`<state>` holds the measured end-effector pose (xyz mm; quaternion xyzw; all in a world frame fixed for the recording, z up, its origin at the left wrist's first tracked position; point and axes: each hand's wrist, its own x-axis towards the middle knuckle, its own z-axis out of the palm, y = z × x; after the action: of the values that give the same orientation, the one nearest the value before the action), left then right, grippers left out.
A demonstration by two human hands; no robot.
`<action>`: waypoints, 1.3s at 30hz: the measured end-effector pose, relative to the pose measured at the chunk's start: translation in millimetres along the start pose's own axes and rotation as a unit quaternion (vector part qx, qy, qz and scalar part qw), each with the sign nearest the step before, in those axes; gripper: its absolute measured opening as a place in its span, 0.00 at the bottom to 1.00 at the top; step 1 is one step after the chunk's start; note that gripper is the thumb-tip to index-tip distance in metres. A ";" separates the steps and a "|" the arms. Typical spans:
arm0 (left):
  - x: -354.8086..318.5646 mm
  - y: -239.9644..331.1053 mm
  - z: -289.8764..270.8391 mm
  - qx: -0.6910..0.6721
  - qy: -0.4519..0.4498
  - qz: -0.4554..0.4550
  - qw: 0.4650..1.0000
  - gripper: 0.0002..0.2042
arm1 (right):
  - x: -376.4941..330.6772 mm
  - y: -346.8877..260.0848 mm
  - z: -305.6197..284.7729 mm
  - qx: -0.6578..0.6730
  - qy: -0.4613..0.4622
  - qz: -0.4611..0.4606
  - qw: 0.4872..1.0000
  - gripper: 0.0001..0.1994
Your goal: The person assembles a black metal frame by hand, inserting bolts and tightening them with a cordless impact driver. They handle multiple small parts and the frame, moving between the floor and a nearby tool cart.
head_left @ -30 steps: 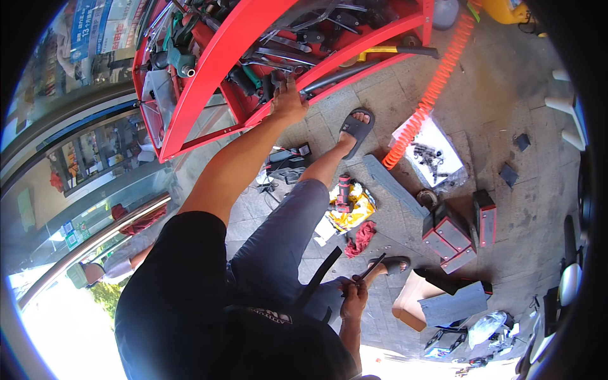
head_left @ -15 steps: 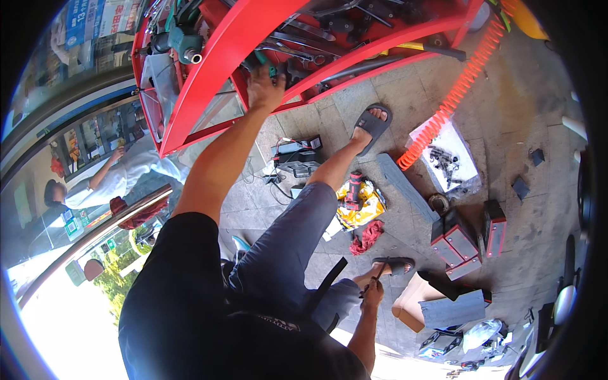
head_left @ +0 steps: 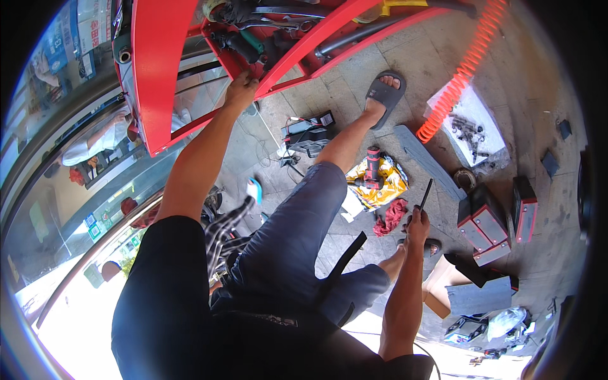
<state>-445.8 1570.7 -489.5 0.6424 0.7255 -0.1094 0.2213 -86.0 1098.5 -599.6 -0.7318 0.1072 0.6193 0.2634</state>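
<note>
A red metal tool cart [head_left: 155, 82] stands at the upper left, its compartments holding wrenches [head_left: 285, 25] and other hand tools. At the near edge of one compartment is my left hand [head_left: 242, 93], fingers curled at the red frame, beside a green-and-dark tool [head_left: 252, 42]. What those fingers grip, if anything, is hidden. Out over the floor on the right, my right hand [head_left: 416, 226] is closed around a slim dark rod-shaped tool [head_left: 427, 193], which points up and away. Its exact kind is unclear.
A red-and-black power tool [head_left: 372, 168] lies on a yellow bag [head_left: 391, 183], near a red rag [head_left: 391, 216]. Orange coiled hose [head_left: 459, 82] hangs at right over small dark parts on a white sheet [head_left: 481, 120]. Grey-and-red boxes [head_left: 484, 218] stand beyond; someone's plaid-clad leg [head_left: 221, 231] is close by.
My left hand has drawn back from inside the compartment to its near edge. My right hand has risen forward with the rod-shaped tool. The view has shifted, and another person's leg has appeared.
</note>
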 end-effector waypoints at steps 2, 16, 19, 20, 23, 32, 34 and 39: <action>-12.0 2.4 2.1 -0.015 0.005 0.017 1.000 0.27 | 13.0 -0.9 2.4 0.011 0.009 -0.050 0.999 0.14; -42.4 38.3 31.2 0.350 -0.051 0.068 0.933 0.50 | 83.8 202.4 -13.8 0.074 0.067 -0.035 0.994 0.14; -95.5 75.9 10.9 0.159 0.019 0.232 0.959 0.39 | 78.0 281.7 -18.4 -0.116 0.142 -0.166 0.969 0.21; -123.0 92.0 -3.3 0.141 0.040 0.234 0.961 0.37 | 76.8 294.9 -26.2 -0.113 0.070 0.013 0.991 0.23; -196.9 138.1 -70.8 -0.011 0.071 0.318 0.945 0.20 | 57.7 301.4 -47.5 -0.392 0.009 -0.061 0.918 0.21; -189.3 58.9 -238.2 -0.147 0.348 0.082 0.922 0.11 | 20.7 95.6 -71.1 -0.171 0.022 -0.083 0.982 0.13; -171.3 36.8 -242.5 -0.158 0.302 0.040 0.939 0.12 | -4.9 40.3 -94.5 -0.110 -0.007 -0.036 0.993 0.12; -156.9 22.9 -240.6 -0.114 0.245 0.046 0.962 0.12 | -70.4 -71.6 -129.5 -0.111 0.067 -0.075 0.989 0.10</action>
<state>-454.8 1542.1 -202.9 0.6524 0.7351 0.1449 0.1137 43.9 1079.5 -501.5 -0.8021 0.0000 0.5557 0.2187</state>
